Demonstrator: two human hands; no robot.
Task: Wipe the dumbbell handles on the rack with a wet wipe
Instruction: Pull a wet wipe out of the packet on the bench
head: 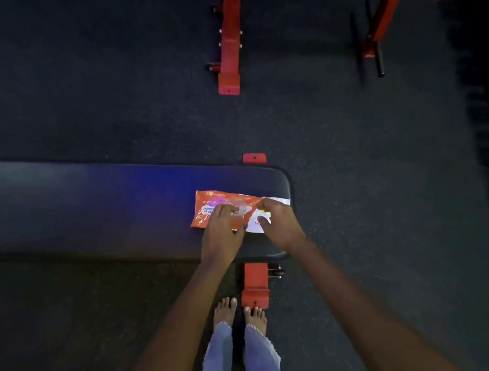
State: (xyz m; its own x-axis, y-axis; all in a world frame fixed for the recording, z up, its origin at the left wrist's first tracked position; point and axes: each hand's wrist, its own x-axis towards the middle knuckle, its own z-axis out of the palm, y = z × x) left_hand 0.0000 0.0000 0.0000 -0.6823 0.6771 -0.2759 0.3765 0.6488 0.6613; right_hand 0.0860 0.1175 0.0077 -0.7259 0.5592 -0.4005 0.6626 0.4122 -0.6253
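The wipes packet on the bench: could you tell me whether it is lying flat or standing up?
Lying flat: the wipes packet rests face-up on the bench, both hands on it.

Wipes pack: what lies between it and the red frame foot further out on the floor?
In the head view, beyond the wipes pack come the bench pad, then bare dark floor up to the red frame foot.
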